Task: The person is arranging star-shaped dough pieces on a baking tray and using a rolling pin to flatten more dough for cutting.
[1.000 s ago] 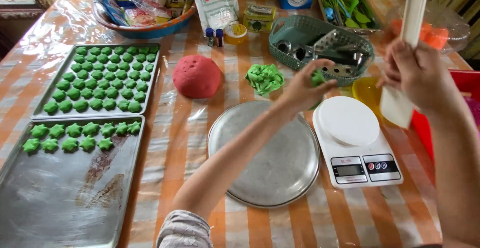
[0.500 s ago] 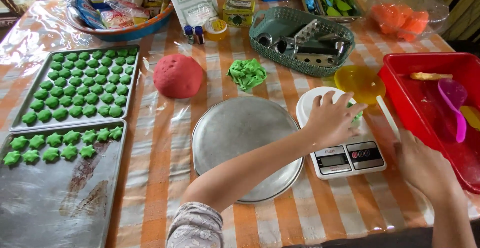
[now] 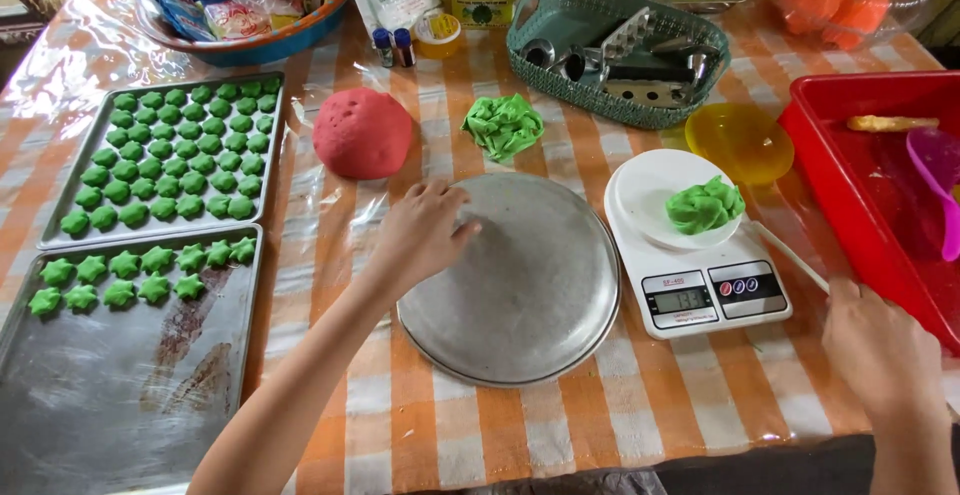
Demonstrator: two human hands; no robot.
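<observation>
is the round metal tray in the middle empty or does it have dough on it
Empty. The round metal tray shows only bare metal; the left hand rests on its left rim. The green dough sits on the kitchen scale beside it.

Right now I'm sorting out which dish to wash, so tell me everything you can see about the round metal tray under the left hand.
The round metal tray is a shallow, dull grey disc with a thin raised rim, looking like worn aluminium with a scuffed, matte face. It lies flat and holds nothing, on the plastic-covered orange-checked table, between the lower baking sheet and the white kitchen scale. The left hand rests on its upper left edge, fingers spread over the rim.
</observation>
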